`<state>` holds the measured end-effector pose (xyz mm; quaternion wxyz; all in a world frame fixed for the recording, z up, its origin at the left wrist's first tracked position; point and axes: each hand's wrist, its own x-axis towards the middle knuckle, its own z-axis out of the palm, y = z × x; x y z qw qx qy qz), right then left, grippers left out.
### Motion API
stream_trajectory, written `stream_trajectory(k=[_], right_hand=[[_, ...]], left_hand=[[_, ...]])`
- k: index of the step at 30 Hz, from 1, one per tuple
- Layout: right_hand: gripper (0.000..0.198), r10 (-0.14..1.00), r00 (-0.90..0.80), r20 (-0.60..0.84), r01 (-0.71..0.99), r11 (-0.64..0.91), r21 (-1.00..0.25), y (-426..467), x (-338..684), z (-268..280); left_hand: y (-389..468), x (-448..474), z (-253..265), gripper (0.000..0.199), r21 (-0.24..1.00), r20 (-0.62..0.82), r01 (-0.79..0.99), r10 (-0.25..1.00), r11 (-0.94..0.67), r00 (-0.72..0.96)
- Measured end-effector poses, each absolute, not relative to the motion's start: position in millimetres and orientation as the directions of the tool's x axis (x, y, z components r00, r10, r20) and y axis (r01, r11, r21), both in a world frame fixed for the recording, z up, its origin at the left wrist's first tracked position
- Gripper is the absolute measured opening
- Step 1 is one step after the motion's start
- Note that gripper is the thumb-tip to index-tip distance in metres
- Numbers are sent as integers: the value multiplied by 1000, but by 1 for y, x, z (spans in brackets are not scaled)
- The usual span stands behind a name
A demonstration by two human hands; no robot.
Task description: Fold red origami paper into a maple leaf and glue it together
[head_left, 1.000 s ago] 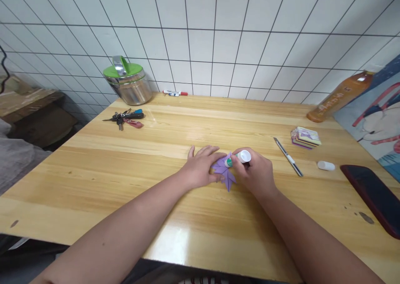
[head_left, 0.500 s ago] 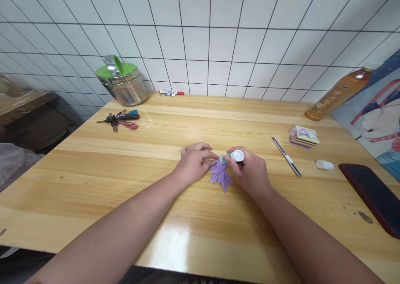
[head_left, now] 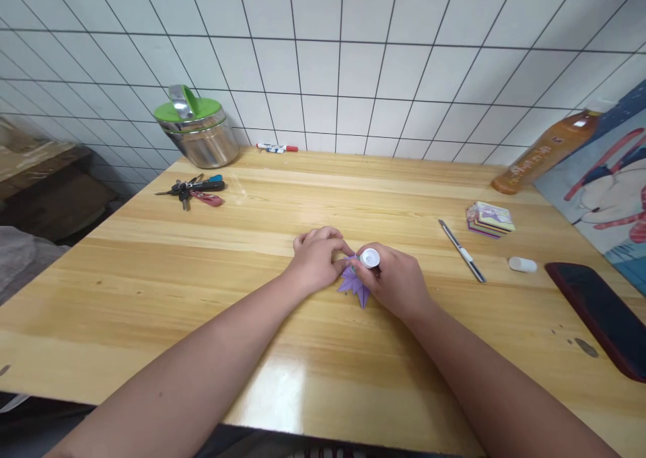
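A folded purple paper piece (head_left: 356, 290) with several pointed tips, like a leaf, lies flat on the table. My left hand (head_left: 319, 259) pins its upper left edge, thumb and index finger closed on the paper. Gripped in my right hand (head_left: 401, 276) is a white and green glue stick (head_left: 370, 258), tilted with its white base toward me. Its tip is down at the top of the paper, hidden behind the fingers. A white cap (head_left: 523, 264) lies on its side off to the right.
Right of my hands lie a utility knife (head_left: 461, 250), a stack of coloured paper (head_left: 489, 219) and a phone (head_left: 598, 313). An orange drink bottle (head_left: 548, 150) leans at the back right. Keys (head_left: 189, 190), a steel pot (head_left: 202, 135) and markers (head_left: 276, 148) are at the back left.
My right hand has shifted slightly left with the glue stick, which now stands more upright and covers more of the paper. My left hand stays nearly in place.
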<state>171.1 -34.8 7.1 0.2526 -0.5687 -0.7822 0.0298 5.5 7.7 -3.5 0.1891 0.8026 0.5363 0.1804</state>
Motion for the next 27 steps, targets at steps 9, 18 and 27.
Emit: stream_trajectory(k=[9,18,27], right_hand=[[27,878,-5,478,796,293,-530,-35,178,13],[24,883,-50,468,768,334,-547,-38,181,16],[22,907,-234,350,779,390,-491,-35,178,11]], left_hand=[[10,-1,1,21,535,36,766,915,-357,402],[8,-4,2,36,518,1,763,892,-387,452],[9,-8,7,29,545,-48,735,860,-404,508]])
